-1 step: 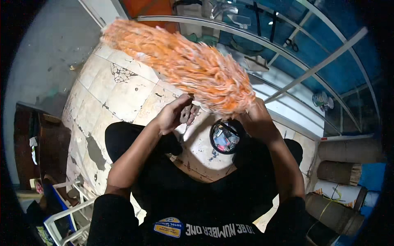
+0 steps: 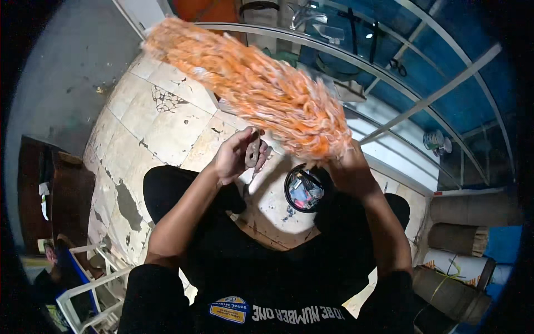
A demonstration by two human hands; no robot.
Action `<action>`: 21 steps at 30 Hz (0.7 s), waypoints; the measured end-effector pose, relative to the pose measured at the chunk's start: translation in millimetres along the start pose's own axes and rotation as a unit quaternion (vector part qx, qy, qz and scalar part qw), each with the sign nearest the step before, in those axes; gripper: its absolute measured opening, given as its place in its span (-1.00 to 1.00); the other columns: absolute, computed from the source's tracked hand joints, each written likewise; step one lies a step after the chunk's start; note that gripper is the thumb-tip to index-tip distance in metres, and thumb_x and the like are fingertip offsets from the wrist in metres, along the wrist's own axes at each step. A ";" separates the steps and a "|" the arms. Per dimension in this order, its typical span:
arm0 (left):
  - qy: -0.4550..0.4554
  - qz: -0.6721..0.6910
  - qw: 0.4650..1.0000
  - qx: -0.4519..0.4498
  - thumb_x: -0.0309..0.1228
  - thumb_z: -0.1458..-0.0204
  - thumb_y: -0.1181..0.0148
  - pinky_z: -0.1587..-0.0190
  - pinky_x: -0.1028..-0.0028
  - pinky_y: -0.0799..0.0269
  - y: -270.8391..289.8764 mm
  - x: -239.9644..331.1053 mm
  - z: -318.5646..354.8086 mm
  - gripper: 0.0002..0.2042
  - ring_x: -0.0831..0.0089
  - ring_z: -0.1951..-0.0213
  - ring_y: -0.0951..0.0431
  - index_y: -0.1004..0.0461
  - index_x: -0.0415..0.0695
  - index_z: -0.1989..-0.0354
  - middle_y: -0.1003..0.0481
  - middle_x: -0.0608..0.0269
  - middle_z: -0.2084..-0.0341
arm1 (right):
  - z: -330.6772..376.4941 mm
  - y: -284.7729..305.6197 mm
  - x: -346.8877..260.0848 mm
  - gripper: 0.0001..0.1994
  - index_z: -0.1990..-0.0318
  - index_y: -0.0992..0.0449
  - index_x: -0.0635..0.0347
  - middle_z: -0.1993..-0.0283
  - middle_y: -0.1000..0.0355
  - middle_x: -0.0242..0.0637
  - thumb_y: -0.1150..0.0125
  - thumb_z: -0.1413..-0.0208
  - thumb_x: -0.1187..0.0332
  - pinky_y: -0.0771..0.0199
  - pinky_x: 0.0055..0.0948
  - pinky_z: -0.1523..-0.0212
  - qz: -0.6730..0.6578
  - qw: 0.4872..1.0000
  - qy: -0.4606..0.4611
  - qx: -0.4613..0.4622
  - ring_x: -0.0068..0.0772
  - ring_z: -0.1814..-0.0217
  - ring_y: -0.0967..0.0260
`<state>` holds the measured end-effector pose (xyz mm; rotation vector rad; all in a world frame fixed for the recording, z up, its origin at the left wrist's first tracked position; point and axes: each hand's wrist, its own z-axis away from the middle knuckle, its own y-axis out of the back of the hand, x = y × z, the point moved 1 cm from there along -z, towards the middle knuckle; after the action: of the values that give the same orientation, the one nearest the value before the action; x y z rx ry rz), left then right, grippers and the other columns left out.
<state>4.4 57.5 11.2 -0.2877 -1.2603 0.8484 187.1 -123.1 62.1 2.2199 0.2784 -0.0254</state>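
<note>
A long, shaggy orange-and-white duster (image 2: 250, 83) slants across the upper middle, slightly smeared by motion. My right hand (image 2: 355, 171) is closed at its lower right end; the fingers are partly hidden under the strands, and no handle shows. My left hand (image 2: 231, 156) is closed round a small grey-brown flat piece with a hole (image 2: 252, 153), just below the duster's edge. I cannot tell what that piece is. On the floor between my legs stands a round black-rimmed container (image 2: 288, 192) with small colourful items in it, partly covered by my right leg.
A glass display case with a metal frame (image 2: 428, 100) runs along the far right. Rolled brown material (image 2: 456, 239) is stacked at the right. At the lower left are a white rack (image 2: 92, 278) and dark wooden furniture (image 2: 72, 195). The tiled floor (image 2: 172, 128) is cracked and patched.
The duster's near end has moved slightly right and down with my right hand. In my left hand the small piece has turned a little and shows more clearly.
</note>
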 end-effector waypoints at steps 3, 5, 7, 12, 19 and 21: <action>-0.104 0.114 0.988 -0.005 0.10 -0.12 0.35 0.34 0.42 -0.32 -15.7 5.1 6.8 -0.53 0.34 0.43 -0.39 -0.24 -0.08 0.17 -0.36 0.18 0.43 | -1.8 -2.5 -8.9 -0.74 0.15 -0.41 0.25 0.11 -0.37 -0.07 -0.02 0.00 0.36 -0.27 -0.14 0.02 -0.116 0.973 -0.143 -0.141 0.03 0.06 -0.30; -0.143 0.179 0.973 -0.039 0.14 -0.12 0.44 0.21 0.41 -0.32 -22.5 -3.6 8.5 -0.40 0.33 0.32 -0.40 -0.15 -0.13 -0.07 -0.37 0.12 0.26 | -1.6 -5.4 -18.9 -0.67 0.05 -0.39 0.23 -0.04 -0.35 -0.15 0.00 0.00 0.36 -0.21 -0.19 -0.11 -0.203 0.925 -0.256 -0.194 -0.07 -0.08 -0.27; -0.159 0.222 0.959 -0.075 0.13 -0.13 0.51 0.11 0.41 -0.33 -22.0 -15.5 6.7 -0.32 0.33 0.20 -0.41 0.02 -0.16 -0.25 -0.36 0.10 0.11 | -2.2 -12.4 -29.8 -0.78 0.18 -0.44 0.22 0.21 -0.46 -0.14 -0.11 0.02 0.40 -0.43 -0.34 0.12 -0.360 0.834 -0.393 -0.145 -0.25 0.13 -0.43; -0.158 0.172 0.966 -0.111 -0.03 -0.18 0.36 -0.03 0.34 -0.30 11.6 -43.0 -11.7 -0.45 0.31 0.03 -0.34 -0.04 -0.16 -0.22 -0.28 0.09 -0.02 | -8.0 -30.2 -48.1 -0.65 0.06 -0.37 0.22 0.04 -0.38 -0.09 -0.16 0.05 0.38 -0.40 -0.31 0.04 -0.285 0.893 -0.219 -0.269 -0.12 0.00 -0.35; -0.122 0.015 0.987 -0.104 -0.15 -0.22 0.30 -0.15 0.30 -0.23 32.4 -55.1 -16.6 -0.54 0.30 -0.08 -0.26 -0.05 -0.14 -0.22 -0.19 0.06 -0.11 | -19.6 -31.0 -26.2 -0.63 0.04 -0.38 0.17 0.13 -0.43 -0.10 -0.17 0.07 0.39 -0.46 -0.30 0.11 -0.286 0.873 -0.282 -0.278 -0.13 0.09 -0.42; -0.106 0.057 0.992 0.033 -0.01 -0.19 0.38 -0.09 0.36 -0.25 21.8 -49.6 -4.3 -0.45 0.33 0.00 -0.31 -0.05 -0.15 -0.22 -0.24 0.09 -0.07 | -24.9 -27.8 -9.4 -0.64 0.06 -0.41 0.16 0.19 -0.45 -0.13 -0.20 0.09 0.39 -0.48 -0.31 0.16 -0.255 0.891 -0.285 -0.244 -0.14 0.15 -0.44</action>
<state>-3.3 38.7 -39.2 -0.2224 -1.4199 1.0385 170.1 -88.9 57.0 1.5006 0.4690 -0.7932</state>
